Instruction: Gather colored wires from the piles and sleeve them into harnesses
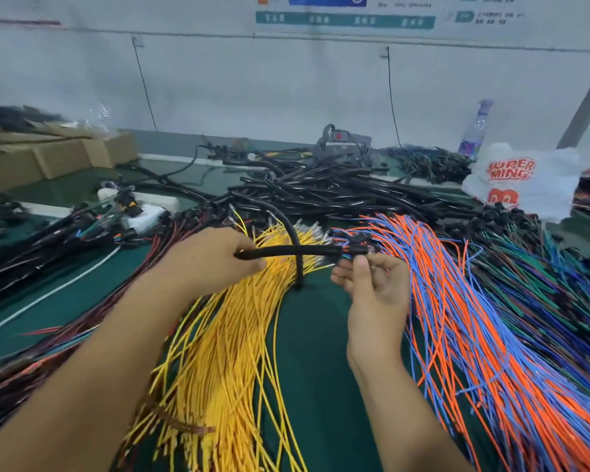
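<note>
— Right, where's your black sleeve (286, 251) sitting?

— Up off the bench (307, 335), level between your hands. Your left hand (215, 257) has its fingers curled round the sleeve's left end, above the yellow wires (218, 352).

— And your right hand (372, 281)?

— Palm up, fingertips pinching the small black connector (358, 250) at the sleeve's right end, where short coloured wire ends show. So both your hands are clamped on the one harness, well apart from each other.

— What's under it?

— A second black tube (295, 240) arches over the yellow pile and crosses behind your sleeve. Just right of your right hand lies the orange and blue wires (457, 301) pile, with green and blue ones beyond it.

— Further back?

— A heap of black sleeved harnesses (321, 189), cardboard boxes (48, 155) on the left, a white plastic bag (521, 178) and a bottle (474, 131) on the right.
</note>
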### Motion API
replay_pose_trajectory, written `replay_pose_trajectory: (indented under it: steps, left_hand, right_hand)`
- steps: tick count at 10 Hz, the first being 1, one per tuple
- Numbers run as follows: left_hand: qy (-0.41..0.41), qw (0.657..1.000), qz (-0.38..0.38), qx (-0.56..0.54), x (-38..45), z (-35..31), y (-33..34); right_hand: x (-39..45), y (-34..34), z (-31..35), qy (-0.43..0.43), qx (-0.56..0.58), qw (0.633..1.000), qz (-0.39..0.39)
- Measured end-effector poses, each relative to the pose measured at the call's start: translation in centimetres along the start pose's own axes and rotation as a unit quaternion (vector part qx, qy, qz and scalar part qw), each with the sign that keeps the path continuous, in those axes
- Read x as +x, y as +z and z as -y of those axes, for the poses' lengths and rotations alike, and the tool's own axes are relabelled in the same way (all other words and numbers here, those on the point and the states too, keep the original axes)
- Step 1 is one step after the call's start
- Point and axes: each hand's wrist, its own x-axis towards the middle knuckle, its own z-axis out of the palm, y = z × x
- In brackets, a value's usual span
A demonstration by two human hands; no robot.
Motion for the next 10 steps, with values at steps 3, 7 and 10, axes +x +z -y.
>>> replay_pose_trajectory:
  steps: [3,7,10]
  left_hand:
    - [-0.065,0.984,-0.119,-0.120,-1.9,3.8,-8.6]
    - [-0.215,0.939,-0.127,0.234,-7.9,20.4,-13.0]
    - [-0.350,0.919,0.030,0.179,-9.7,24.2,-5.1]
  right_hand:
    - [-1.9,-0.1,-0.6,0.122,-0.233,0.936,0.235]
    - [-2.4,-0.2,-0.6,0.077,-0.384,0.867,0.308]
    - [-2.6,0.1,-0.6,0.059,-0.396,0.867,0.298]
